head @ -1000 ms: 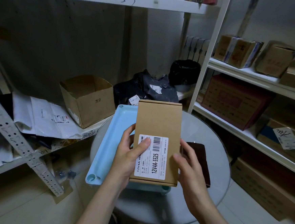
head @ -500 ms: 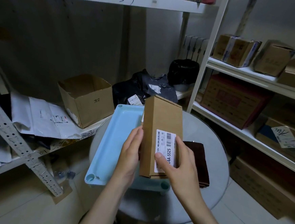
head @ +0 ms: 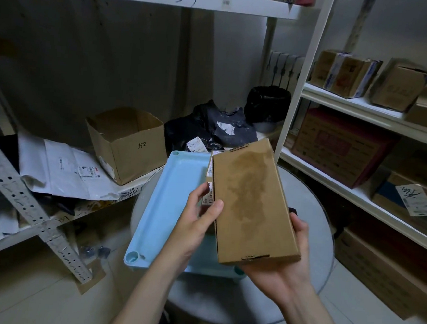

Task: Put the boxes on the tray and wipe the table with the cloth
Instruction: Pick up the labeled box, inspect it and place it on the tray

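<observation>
Cardboard box (head: 250, 205) stained, held over blue tray (head: 168, 204); L grip (head: 197, 227), R grip (head: 282, 267) both clasping it.

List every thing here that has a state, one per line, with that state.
Flat box: held in the air above the tray, stained face up.
Left hand: grips the box's left edge.
Right hand: supports the box from beneath.
Tray: on the round table.
Open carton: flaps open, on the shelf.
</observation>
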The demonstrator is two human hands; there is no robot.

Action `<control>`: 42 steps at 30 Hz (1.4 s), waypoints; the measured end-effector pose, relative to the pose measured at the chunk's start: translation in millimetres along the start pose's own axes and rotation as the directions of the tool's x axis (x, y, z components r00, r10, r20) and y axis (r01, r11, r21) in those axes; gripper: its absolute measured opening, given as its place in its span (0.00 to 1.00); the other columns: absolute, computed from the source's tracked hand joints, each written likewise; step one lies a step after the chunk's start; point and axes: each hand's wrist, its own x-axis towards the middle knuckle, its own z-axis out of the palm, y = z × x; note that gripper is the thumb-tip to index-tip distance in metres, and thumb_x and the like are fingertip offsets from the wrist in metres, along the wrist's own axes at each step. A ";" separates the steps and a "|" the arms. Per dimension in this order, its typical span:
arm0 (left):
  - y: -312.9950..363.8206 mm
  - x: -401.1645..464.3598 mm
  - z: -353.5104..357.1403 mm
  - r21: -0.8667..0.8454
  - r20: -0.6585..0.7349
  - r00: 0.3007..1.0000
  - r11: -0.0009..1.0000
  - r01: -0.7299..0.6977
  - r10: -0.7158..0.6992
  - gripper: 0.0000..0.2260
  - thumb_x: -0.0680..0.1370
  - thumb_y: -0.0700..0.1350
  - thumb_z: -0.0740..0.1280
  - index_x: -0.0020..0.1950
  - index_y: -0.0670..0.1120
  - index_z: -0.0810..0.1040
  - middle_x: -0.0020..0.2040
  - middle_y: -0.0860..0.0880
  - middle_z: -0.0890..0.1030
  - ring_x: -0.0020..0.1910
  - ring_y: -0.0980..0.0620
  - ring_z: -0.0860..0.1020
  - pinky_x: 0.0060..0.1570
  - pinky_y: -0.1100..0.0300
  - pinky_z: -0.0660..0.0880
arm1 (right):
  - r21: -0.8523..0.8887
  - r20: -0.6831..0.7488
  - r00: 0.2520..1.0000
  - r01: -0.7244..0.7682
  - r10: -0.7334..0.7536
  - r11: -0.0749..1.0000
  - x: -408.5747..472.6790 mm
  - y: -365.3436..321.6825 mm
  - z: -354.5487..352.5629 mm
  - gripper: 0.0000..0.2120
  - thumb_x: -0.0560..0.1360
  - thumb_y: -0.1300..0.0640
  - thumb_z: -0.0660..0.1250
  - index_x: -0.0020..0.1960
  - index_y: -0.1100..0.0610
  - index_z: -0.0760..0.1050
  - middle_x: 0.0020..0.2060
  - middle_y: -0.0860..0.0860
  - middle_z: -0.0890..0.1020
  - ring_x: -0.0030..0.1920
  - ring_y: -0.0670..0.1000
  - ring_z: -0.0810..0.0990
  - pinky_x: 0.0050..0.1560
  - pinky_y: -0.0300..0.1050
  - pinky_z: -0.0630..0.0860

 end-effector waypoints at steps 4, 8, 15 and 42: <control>1.5 -2.4 2.0 -0.043 -0.007 1.000 0.999 -0.018 0.017 0.24 0.74 0.50 0.73 0.68 0.44 0.74 0.58 0.54 0.84 0.58 0.57 0.81 0.55 0.62 0.77 | 0.036 -0.019 1.000 -0.006 0.006 0.999 1.4 3.6 -0.6 0.31 0.67 0.37 0.65 0.61 0.57 0.80 0.57 0.61 0.81 0.53 0.61 0.80 0.55 0.55 0.74; 1.2 -3.8 1.7 -0.039 -0.028 0.999 0.999 -0.017 0.016 0.22 0.74 0.49 0.73 0.66 0.44 0.75 0.56 0.54 0.85 0.57 0.55 0.82 0.56 0.60 0.77 | 0.027 -0.008 1.000 -0.018 0.018 0.999 1.1 3.4 -1.8 0.31 0.68 0.35 0.63 0.59 0.57 0.81 0.56 0.60 0.82 0.52 0.61 0.81 0.54 0.54 0.76; 2.4 -3.5 1.2 -0.020 -0.028 1.000 1.000 -0.005 0.005 0.19 0.76 0.46 0.69 0.66 0.45 0.75 0.57 0.52 0.84 0.55 0.57 0.82 0.56 0.59 0.77 | -0.010 0.006 1.000 0.029 -0.029 1.000 1.2 7.3 -2.5 0.33 0.68 0.35 0.65 0.63 0.58 0.79 0.57 0.61 0.81 0.53 0.61 0.81 0.54 0.55 0.77; 20.0 76.2 -28.1 0.045 -0.207 0.965 0.984 0.171 -0.159 0.10 0.79 0.49 0.66 0.52 0.47 0.84 0.47 0.50 0.87 0.48 0.50 0.84 0.50 0.54 0.76 | -0.960 0.095 0.846 0.218 -0.525 0.178 85.5 5.8 19.9 0.30 0.68 0.56 0.69 0.68 0.42 0.66 0.61 0.40 0.73 0.68 0.49 0.68 0.69 0.52 0.69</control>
